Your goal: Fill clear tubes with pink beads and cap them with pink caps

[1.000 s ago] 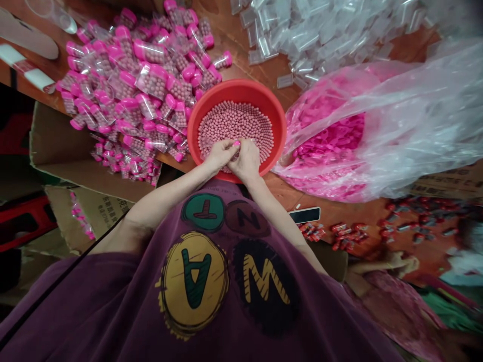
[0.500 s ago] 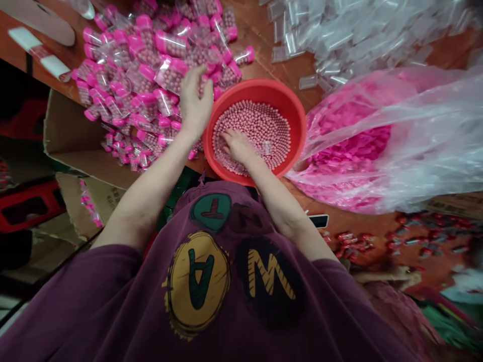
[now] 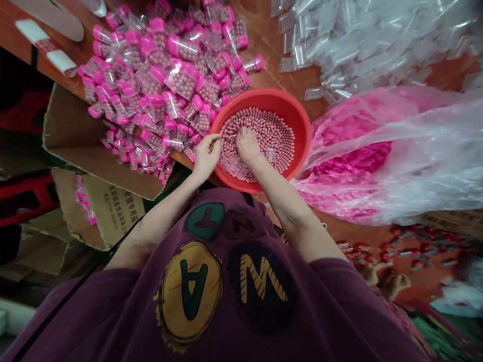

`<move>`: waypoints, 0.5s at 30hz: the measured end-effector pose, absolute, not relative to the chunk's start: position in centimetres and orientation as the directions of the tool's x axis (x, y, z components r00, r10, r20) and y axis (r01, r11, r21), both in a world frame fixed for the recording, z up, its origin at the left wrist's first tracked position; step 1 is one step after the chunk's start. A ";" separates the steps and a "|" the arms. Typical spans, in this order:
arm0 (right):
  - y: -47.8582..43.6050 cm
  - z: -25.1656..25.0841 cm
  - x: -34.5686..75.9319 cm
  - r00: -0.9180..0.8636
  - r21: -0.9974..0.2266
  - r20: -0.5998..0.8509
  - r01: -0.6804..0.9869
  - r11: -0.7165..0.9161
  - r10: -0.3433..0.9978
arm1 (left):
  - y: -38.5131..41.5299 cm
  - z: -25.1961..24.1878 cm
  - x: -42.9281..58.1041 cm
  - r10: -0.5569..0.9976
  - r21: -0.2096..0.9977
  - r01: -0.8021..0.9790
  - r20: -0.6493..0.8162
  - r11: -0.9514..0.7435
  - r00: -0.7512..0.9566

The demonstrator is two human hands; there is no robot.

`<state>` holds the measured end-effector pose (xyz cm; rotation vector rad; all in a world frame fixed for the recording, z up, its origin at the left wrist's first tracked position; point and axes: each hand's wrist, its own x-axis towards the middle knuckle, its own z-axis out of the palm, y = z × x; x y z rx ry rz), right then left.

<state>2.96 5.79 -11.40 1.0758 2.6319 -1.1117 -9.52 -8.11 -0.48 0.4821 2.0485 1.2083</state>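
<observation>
A red plastic bowl (image 3: 302,138) holds many small pink balls (image 3: 277,128), like beads or candies. My right hand (image 3: 248,146) is inside it, fingers curled down among the balls; whatever they grip is hidden. A small clear container (image 3: 270,155) lies on the balls just right of that hand. At the bowl's left rim is my left hand (image 3: 207,155), its fingers bent in toward the thumb; anything between them is too small to make out. Left of the bowl spreads a heap of clear jars with pink caps (image 3: 181,75), filled with similar balls.
Clear empty containers (image 3: 347,45) pile up at the back right. A clear plastic bag (image 3: 426,146) of pink caps (image 3: 350,156) lies beside the bowl. Cardboard boxes (image 3: 90,156) stand at the left edge. Another person's hand (image 3: 392,282) is near small red items (image 3: 418,249) at lower right.
My left hand has drawn back from the jar heap to the bowl's left rim, its fingers curling. My right hand has shifted slightly within the balls, its fingers now more bent.
</observation>
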 end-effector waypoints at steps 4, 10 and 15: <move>4.5 -10.9 3.5 -0.822 -0.712 -0.358 0.547 0.440 0.443 | -8.2 -0.8 -9.9 0.617 0.869 -0.087 -0.413 0.487 -0.669; 3.7 -8.1 6.8 -0.768 -0.835 -0.214 0.465 0.296 0.604 | -6.8 -1.1 -8.4 0.698 0.867 -0.144 -0.473 0.477 -0.537; 1.5 -6.2 7.9 -0.647 -0.884 -0.233 0.452 0.119 0.726 | -5.1 -0.7 -7.1 0.714 0.869 -0.256 -0.494 0.423 -0.496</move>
